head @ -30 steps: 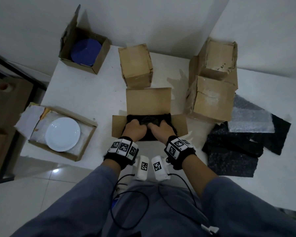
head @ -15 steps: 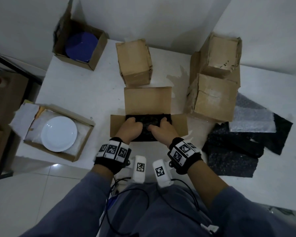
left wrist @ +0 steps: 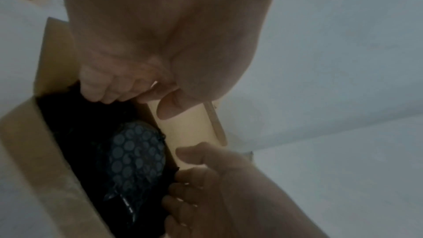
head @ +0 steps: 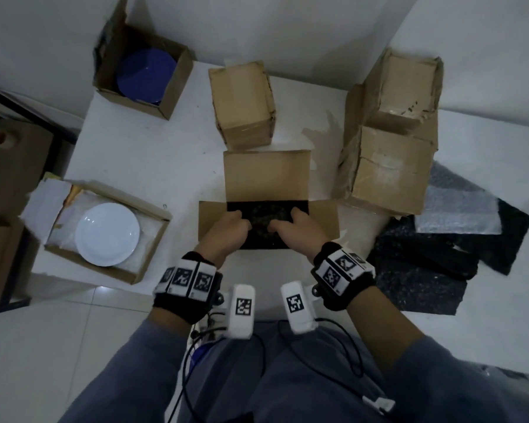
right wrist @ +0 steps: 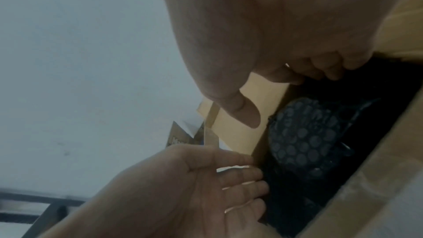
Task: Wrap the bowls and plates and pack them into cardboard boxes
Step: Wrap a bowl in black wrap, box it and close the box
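Both forearms reach forward from the near edge of the bench, sleeves pushed up, tagged black bands on the wrists; the left hand [head: 226, 230] and right hand [head: 297, 232] sit side by side, backs up — fingers curled downward over a cardboard edge, thumbs extended along it; knuckles nearly level.

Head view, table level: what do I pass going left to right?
White plate in its box → left hand → right hand, both in the open box → black bubble wrap.
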The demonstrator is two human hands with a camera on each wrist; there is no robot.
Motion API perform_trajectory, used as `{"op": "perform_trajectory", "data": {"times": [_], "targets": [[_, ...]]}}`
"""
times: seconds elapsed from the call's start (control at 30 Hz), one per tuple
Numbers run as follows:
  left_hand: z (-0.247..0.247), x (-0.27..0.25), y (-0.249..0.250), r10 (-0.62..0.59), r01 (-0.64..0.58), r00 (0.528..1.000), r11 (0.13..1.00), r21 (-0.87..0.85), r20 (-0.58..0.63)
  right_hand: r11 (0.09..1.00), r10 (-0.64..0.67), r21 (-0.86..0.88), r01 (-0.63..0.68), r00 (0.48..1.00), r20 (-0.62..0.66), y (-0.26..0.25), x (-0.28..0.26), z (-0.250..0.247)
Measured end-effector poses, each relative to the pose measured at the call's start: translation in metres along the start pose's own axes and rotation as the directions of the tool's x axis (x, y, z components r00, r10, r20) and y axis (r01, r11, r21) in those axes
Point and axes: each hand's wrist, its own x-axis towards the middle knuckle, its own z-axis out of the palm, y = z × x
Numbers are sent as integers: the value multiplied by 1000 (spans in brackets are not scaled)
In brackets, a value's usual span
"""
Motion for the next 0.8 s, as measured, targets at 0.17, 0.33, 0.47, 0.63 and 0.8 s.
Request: {"op": "perform_trajectory", "data": {"times": [0.17, 0.33, 0.47, 0.63, 0.8], "targets": [[6, -7, 5, 16, -16, 999, 1000, -18, 37, 999, -37, -24, 36, 999, -15, 0, 1, 5], [13, 16, 6, -79, 79, 997, 992, -99, 4, 998, 59, 29, -58, 998, -34, -3, 12, 10], [18, 21, 17, -119, 118, 993, 991, -63, -19, 991, 134, 19, -135, 991, 20, -7, 16, 15], [22, 15, 20, -131, 133, 991, 985, -112, 24, 989, 111, 95, -115, 993, 48, -6, 10, 6], [2, 0, 5, -54, 42, 996, 984, -172, -64, 987, -4, 158, 8, 1000, -26, -2, -9, -11]]}}
